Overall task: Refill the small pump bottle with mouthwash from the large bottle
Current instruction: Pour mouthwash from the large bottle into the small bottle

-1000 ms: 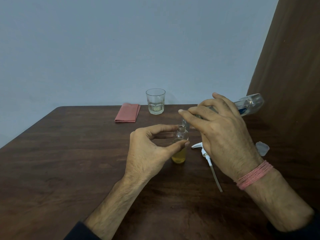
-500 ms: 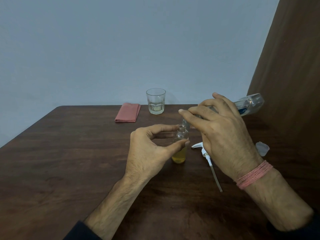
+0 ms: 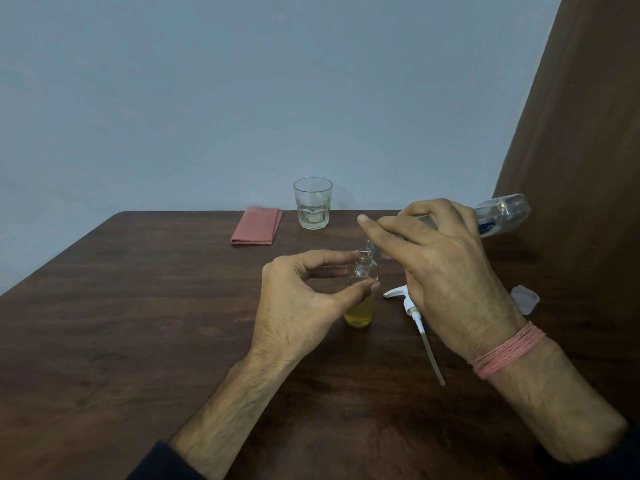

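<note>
Pump head (image 3: 408, 303) lies right of small bottle (image 3: 362, 292).

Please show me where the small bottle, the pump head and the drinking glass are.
small bottle (image 3: 360, 315), head view, on its yellow lower part.
pump head (image 3: 398, 292), head view, on its white nozzle.
drinking glass (image 3: 312, 202), head view, on its wall.

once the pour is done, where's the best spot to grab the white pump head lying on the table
Probably the white pump head itself, not its thin dip tube. It lies flat on the table right of the small bottle, nozzle pointing left, tube trailing toward the person. Come from above and pinch the collar, so the tube hangs down for insertion.
</note>
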`<state>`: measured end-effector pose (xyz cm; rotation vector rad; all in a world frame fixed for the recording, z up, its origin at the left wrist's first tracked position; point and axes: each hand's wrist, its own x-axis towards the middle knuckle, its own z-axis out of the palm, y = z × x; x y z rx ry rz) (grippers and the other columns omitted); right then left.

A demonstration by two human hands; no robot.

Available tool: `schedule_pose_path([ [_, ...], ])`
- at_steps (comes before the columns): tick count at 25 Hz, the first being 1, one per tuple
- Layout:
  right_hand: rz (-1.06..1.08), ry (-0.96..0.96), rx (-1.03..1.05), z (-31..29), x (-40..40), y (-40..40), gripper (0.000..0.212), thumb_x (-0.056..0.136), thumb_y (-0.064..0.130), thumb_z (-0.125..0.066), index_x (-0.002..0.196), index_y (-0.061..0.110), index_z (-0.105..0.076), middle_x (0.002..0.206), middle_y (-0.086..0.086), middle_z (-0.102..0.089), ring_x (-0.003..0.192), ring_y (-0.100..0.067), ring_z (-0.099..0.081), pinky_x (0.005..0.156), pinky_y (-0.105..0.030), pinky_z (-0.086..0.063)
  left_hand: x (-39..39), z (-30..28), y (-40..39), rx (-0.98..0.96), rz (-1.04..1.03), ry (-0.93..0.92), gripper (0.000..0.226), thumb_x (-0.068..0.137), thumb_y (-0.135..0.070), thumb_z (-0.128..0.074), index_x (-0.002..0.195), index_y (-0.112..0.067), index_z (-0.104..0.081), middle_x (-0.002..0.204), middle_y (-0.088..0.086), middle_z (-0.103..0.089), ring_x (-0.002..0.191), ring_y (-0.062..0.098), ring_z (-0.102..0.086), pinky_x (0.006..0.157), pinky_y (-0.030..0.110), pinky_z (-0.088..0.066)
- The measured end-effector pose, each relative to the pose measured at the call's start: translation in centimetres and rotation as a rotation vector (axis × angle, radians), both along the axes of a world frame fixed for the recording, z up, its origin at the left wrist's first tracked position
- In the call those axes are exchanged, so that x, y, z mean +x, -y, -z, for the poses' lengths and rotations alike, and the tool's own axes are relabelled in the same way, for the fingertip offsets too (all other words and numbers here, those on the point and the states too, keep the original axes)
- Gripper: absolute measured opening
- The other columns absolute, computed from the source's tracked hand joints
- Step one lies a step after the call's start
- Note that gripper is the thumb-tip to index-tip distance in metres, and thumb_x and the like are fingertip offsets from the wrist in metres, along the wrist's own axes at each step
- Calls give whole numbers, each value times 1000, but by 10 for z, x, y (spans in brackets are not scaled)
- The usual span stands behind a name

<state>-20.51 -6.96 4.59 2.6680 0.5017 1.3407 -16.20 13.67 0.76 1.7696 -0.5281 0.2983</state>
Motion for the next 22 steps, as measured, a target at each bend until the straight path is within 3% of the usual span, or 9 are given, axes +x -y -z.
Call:
schedule_pose_path([
  [6,24,-5,-44,-5,-1,-1,76,77,1,-77,149,19,-63,130,9,-72,122,-32,-60,106,-48,-30,-1,0,0,-3,-6,7,44,72,-40,-107,111,-32,-90,105,-23,-88,100,-10,-82,93,13,-64],
  [12,22,-19,-35,-7,-3,-4,71,80,0,-75,148,19,-65,130,7,-73,122,-34,-62,106,-47,-30,0,1,-1,-4,-12,-2,46,72,-42,-107,113,-30,-91,106,-19,-89,102,-6,-83,95,21,-68],
  [17,31,-25,-39,-9,-5,-6,71,78,1,-75,147,17,-66,129,5,-74,121,-36,-63,105,-48,-30,-1,0,-1,-9,-3,3,45,71,-41,-106,112,-31,-90,106,-21,-88,101,-8,-83,91,13,-64],
  [22,45,-51,-52,-11,-8,-7,71,78,3,-76,147,18,-66,131,6,-73,123,-34,-62,106,-50,-32,-1,-2,-1,-3,-4,4,46,71,-42,-106,113,-30,-90,107,-18,-89,102,-7,-83,93,14,-64],
])
